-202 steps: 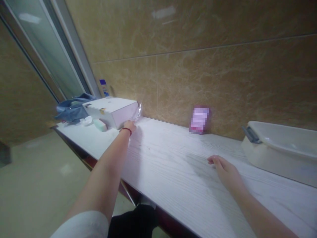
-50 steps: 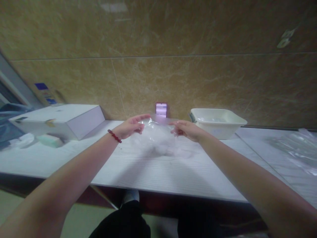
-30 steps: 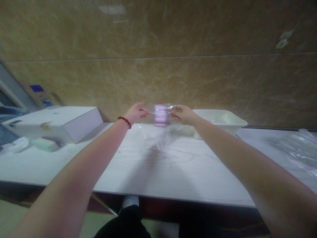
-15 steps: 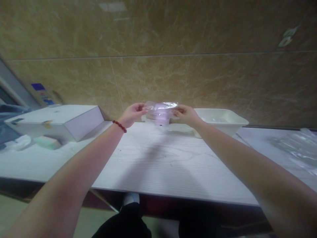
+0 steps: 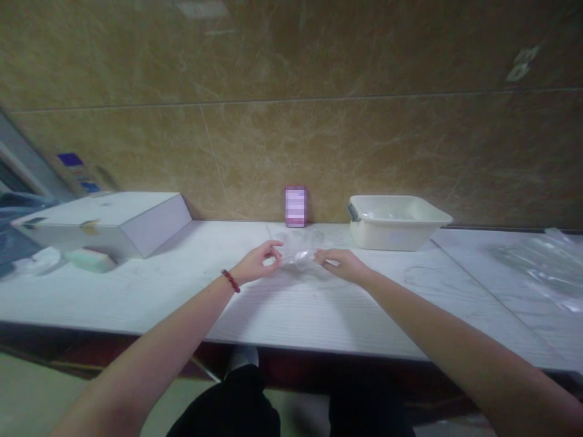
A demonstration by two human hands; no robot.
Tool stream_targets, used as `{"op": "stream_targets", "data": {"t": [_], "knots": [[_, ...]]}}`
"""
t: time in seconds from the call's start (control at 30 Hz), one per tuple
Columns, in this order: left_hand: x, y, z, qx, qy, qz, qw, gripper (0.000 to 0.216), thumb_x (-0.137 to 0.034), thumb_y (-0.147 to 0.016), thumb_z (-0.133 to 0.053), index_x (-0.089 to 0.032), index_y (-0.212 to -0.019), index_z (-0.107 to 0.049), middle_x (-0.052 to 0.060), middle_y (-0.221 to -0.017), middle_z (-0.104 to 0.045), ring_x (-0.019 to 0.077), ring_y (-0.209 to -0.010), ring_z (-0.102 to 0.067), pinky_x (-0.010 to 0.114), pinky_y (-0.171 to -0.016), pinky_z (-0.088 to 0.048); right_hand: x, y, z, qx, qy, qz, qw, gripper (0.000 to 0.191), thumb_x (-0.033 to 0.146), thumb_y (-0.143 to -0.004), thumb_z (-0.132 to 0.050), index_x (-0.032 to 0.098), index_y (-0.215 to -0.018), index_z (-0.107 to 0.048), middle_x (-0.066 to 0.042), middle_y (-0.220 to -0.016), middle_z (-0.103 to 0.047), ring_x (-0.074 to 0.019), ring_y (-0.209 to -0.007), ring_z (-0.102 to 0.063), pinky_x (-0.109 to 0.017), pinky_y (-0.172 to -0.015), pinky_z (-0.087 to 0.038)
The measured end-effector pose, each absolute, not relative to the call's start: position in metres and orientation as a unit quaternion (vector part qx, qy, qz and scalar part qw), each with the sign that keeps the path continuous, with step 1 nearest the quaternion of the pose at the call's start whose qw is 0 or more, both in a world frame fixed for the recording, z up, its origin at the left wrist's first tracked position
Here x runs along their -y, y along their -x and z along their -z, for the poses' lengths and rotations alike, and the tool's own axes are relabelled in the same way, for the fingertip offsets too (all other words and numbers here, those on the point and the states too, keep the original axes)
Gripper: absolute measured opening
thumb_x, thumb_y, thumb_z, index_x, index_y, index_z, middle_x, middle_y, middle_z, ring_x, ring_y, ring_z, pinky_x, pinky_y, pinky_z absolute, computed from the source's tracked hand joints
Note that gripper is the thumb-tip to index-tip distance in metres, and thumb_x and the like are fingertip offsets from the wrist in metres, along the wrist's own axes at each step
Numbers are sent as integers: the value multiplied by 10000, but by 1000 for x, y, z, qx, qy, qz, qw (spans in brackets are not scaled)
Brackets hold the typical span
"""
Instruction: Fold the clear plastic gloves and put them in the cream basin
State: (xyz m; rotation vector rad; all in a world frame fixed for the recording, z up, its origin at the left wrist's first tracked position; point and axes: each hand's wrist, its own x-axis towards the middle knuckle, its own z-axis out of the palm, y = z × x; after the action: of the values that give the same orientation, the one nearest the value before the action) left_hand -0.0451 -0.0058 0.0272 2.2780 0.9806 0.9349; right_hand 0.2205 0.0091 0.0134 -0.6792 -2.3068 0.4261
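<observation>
A clear plastic bag [image 5: 298,252] is stretched between my two hands, just above the white table. My left hand [image 5: 260,261], with a red bead bracelet at the wrist, pinches its left edge between thumb and fingers. On the other side my right hand [image 5: 341,264] grips the bag's right edge with closed fingertips. Beyond the bag, a phone [image 5: 296,206] with a blurred-out screen stands upright against the wall. Whether anything lies inside the bag, I cannot tell.
A cream plastic basin [image 5: 392,237] with a grey handle stands at the back right. More clear plastic bags [image 5: 546,264] lie at the far right of the table [image 5: 291,321]. On the left sit a white box [image 5: 155,224] and a pale green block [image 5: 92,260].
Both hands have come down and toward me with the plastic bag, from in front of the phone to low over the table. The phone is now uncovered.
</observation>
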Motion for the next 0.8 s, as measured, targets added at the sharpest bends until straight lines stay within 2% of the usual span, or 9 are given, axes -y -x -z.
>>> {"op": "stream_targets", "data": {"t": [0.13,0.2,0.5,0.8], "knots": [[13,40,-11,-361,-889,-239,147,162,-215,-735,-482,-154,-860,-564,23,-820,-596,129,-802,-530,264,-781,-387,-1,-226,-1,919,244,-165,261,224,262,-783,-421,189,-856,-620,-38,-937,-627,-143,-953,-539,-317,-921,-354],[17,38,-8,-355,-901,-212,129,155,-220,-756,-455,-152,-810,-583,31,-829,-602,130,-796,-529,252,-760,-390,1,-229,0,929,238,-159,234,237,272,-785,-419,197,-883,-622,-34,-946,-626,-138,-961,-534,-318,-944,-329],[29,40,-7,-335,-916,-180,126,224,-254,-803,-399,-150,-855,-591,43,-850,-602,128,-813,-527,239,-755,-387,14,-233,-8,934,266,-155,181,285,297,-795,-397,206,-964,-608,-37,-1024,-594,-145,-1079,-441,-307,-934,-336],[41,45,-11,-279,-944,-121,130,276,-290,-833,-361,-198,-957,-590,29,-941,-608,123,-917,-504,254,-834,-352,24,-238,-1,947,277,-128,97,287,318,-806,-392,277,-1036,-557,-45,-1168,-494,-201,-1159,-335,-488,-970,-105]]}}
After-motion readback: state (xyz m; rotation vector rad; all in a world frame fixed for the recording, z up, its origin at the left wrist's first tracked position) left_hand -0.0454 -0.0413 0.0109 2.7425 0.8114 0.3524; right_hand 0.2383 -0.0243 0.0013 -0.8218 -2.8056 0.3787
